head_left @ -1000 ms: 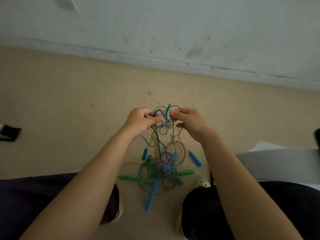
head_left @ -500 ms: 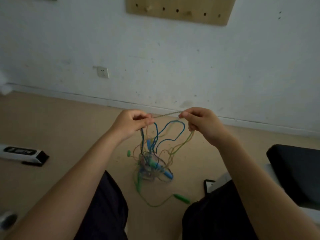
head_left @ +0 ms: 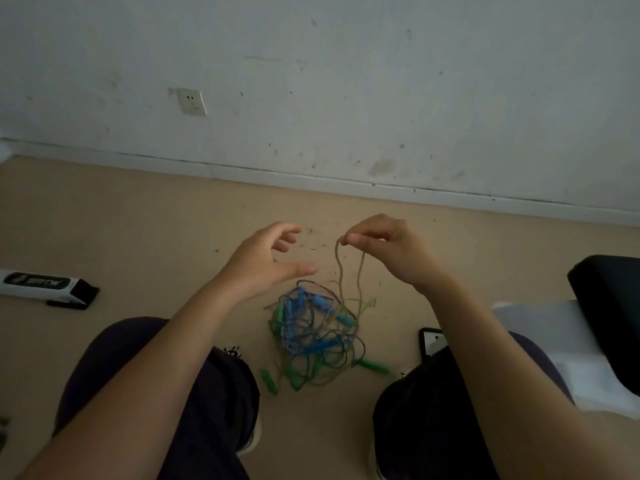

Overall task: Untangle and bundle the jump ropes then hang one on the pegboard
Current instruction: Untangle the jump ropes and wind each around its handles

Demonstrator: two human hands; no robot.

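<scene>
your right hand [head_left: 384, 245] pinches a tan rope loop [head_left: 349, 271] above the tangle of jump ropes [head_left: 317, 336] on the floor [head_left: 138, 220] between your knees; your left hand [head_left: 266, 259] hovers, fingers spread, holding nothing. pull hard and the knots may tighten. the pegboard is out of view, and individual strands blur together.

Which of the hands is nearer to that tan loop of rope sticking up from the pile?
Right. The right hand pinches the top of the tan loop between thumb and fingertips. The left hand is open beside it, apart from the loop, holding nothing.
</scene>
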